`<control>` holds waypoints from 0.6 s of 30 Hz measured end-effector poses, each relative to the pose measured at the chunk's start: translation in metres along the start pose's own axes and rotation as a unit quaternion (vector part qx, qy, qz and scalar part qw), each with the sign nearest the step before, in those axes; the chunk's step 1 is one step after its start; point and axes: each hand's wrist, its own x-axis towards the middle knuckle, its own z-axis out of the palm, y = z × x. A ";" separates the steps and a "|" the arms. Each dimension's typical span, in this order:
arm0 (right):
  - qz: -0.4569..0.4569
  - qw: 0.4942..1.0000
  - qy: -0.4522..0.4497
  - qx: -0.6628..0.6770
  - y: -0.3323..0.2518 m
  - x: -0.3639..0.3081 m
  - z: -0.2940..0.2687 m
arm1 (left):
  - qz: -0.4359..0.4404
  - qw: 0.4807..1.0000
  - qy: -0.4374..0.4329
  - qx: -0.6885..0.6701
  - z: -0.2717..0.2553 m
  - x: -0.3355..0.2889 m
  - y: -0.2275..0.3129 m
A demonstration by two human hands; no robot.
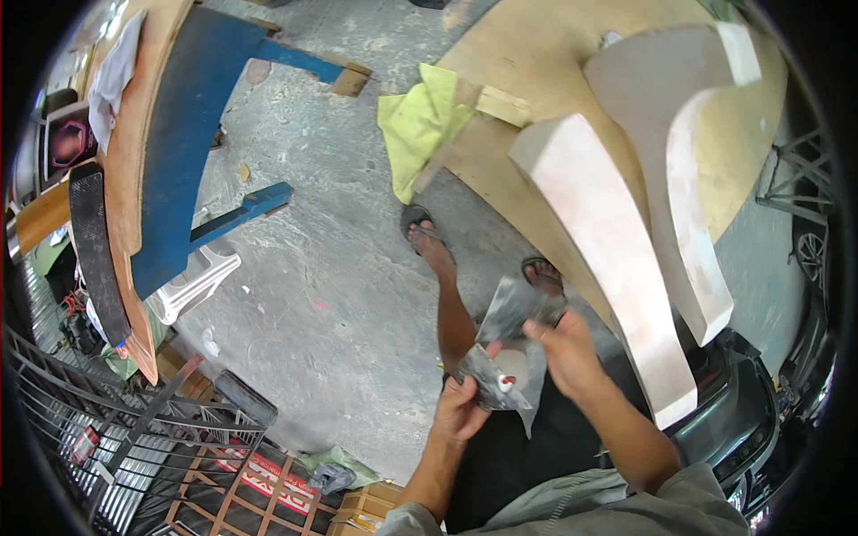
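My left hand [458, 409] is closed on a thin, smeared metal plate [480, 368], its thumb on top. A small white and red dab [506, 384] sits near the plate's right end. Beside it is a beige patch of putty [512, 361], on a grey sheet that hangs down between my hands. In my right hand [572, 353] is a flat grey metal scraper [514, 311], its blade pointing up and left, just above the plate. To the right of my hands lies a long curved piece [603, 237], whitish with pink smears.
A second curved piece [688, 196] lies beside the first on a large plywood board [487, 165]. A yellow-green cloth [416, 125] hangs at the board's edge. Leftward stand a blue panel [183, 134] and a white plastic stool [198, 281]; a metal rack [54, 384] is lower left.
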 end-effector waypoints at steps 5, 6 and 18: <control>0.119 0.992 -0.040 0.012 0.045 0.023 0.084 | 0.016 0.999 0.039 -0.012 -0.028 -0.004 0.076; 0.121 0.992 -0.036 0.015 0.051 0.029 0.095 | 0.030 0.998 0.055 -0.001 -0.032 -0.006 0.094; -0.091 0.777 0.222 -0.582 0.050 0.455 0.098 | 0.198 0.966 0.145 0.081 -0.102 -0.033 0.250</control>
